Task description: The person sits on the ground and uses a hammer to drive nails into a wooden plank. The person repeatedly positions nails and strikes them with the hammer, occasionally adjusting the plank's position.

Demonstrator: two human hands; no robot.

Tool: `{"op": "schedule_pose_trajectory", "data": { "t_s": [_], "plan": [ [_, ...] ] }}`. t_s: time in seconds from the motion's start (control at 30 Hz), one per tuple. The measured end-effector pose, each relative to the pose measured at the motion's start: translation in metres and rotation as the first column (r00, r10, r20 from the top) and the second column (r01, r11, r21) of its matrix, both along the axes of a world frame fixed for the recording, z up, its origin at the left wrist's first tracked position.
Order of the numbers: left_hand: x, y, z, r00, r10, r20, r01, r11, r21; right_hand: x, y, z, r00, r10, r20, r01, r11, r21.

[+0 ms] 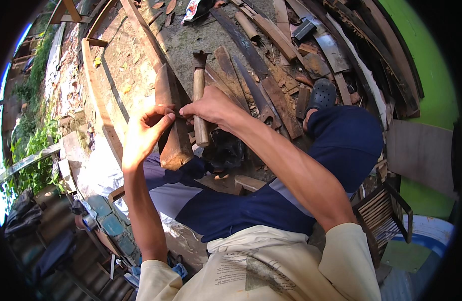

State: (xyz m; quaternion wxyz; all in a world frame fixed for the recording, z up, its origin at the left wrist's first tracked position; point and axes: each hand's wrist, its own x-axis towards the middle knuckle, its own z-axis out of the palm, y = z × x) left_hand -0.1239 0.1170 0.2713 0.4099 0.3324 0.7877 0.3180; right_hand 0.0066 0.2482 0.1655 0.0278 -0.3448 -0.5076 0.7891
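Gripping hammer (199, 84) head-up, with right hand (217, 106) clamped round wooden handle and fingertips pointed toward left hand (145, 131), just beside. Reaching over upper face of wooden beam (177, 143) with left thumb and fingertips bent close; cannot tell if clamped on anything small. Working with beam's near end before left trouser leg (163, 180), with handsaw (254, 95) lying farther right on littered ground (125, 55).
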Motion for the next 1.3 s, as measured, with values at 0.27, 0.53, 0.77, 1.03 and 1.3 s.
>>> {"op": "schedule_pose_trajectory", "data": {
  "t_s": [0.27,0.53,0.77,1.03,1.3],
  "plan": [
    [-0.004,-0.003,0.0,1.0,0.007,-0.023,-0.008,1.0,-0.01,-0.001,0.003,0.01,0.998,0.052,0.044,-0.057,0.989,0.136],
    [0.009,0.006,0.005,0.992,0.039,-0.117,-0.047,0.996,-0.07,-0.001,0.003,0.011,0.994,0.057,0.092,-0.068,0.991,0.116],
    [0.009,0.006,0.007,0.993,0.019,-0.116,-0.031,0.994,-0.103,0.006,0.015,0.023,0.999,0.045,-0.003,-0.045,0.984,-0.17],
    [0.014,0.008,0.004,0.994,0.013,-0.11,-0.019,0.998,-0.055,0.003,0.023,0.008,0.998,0.049,0.038,-0.049,0.999,0.004],
    [0.019,0.008,0.005,0.988,0.013,-0.151,-0.019,0.999,-0.04,0.002,0.009,0.017,0.977,0.143,0.156,-0.164,0.978,0.132]
  ]
}}
